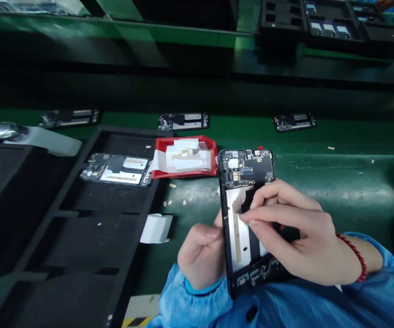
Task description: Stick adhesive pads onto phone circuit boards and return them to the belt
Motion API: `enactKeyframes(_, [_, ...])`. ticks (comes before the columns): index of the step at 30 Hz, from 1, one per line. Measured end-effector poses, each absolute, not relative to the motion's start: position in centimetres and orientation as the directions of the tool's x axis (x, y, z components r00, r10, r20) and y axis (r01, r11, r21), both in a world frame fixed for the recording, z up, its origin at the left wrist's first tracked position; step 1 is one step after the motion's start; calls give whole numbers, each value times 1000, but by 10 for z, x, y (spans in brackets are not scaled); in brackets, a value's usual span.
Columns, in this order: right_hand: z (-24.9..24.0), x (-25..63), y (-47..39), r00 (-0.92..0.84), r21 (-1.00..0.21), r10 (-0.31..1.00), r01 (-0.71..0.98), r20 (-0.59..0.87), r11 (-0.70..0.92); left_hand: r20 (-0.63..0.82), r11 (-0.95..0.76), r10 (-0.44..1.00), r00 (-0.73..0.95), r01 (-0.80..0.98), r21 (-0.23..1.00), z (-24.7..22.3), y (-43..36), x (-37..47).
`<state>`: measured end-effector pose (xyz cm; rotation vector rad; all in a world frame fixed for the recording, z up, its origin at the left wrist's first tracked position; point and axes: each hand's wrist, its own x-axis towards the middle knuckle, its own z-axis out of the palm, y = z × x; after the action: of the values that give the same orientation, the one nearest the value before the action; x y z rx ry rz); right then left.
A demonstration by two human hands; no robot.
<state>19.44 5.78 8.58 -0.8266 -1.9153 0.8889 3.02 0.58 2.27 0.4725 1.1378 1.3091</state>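
Matte black compartmented tray (90,237): rectangular recesses.
Glossy red bin (214,159): curled white paper inside.
Bare left hand (202,255): holds black rectangular phone body with shiny silver panels (238,232), lying between both hands.
Bare right hand (296,232): fingertips pinched narrow at a panel; any grip unclear.

Showing black on the held phone (251,193), silver-white on its inner panel (245,239), tan along the strip (237,248). Wearing blue on the sleeves (197,307), braided red on the bracelet (357,253). Gleaming green across the bench (337,182), bright red on the bin (163,174), white on its papers (186,144). Showing black on the tray (104,200), yellow-and-black stripes on the tape (137,321).
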Motion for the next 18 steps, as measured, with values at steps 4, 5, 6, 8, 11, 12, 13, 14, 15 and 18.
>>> enactKeyframes(4, [84,191,58,-398,-814,818,240,415,529,-381,264,920,-93,-571,777,23,6,38])
enactKeyframes(5, [83,190,59,-391,-819,824,240,409,521,-372,260,925,-78,-584,769,25,6,43])
enactKeyframes(6, [83,190,60,-384,-830,831,232,401,508,-357,253,932,-61,-595,762,27,6,47])
enactKeyframes(8, [82,189,61,-373,-858,847,202,378,472,-317,243,948,-8,-623,743,34,8,55])
enactKeyframes(11, [80,190,63,-358,-888,862,156,358,433,-298,308,945,132,-665,680,48,9,60])
enactKeyframes(12, [80,190,63,-357,-891,863,147,357,429,-304,336,937,171,-672,660,53,10,60])
enactKeyframes(13, [80,190,63,-357,-894,863,139,357,427,-302,352,933,197,-677,646,56,10,60])
enactKeyframes(14, [81,191,64,-358,-895,862,129,359,426,-294,357,932,212,-683,638,58,10,59])
enactKeyframes(15, [81,191,64,-360,-898,861,117,359,424,-284,352,934,216,-689,633,59,9,58])
enactKeyframes(18, [81,191,64,-365,-906,861,92,355,413,-270,345,937,220,-689,637,58,8,57])
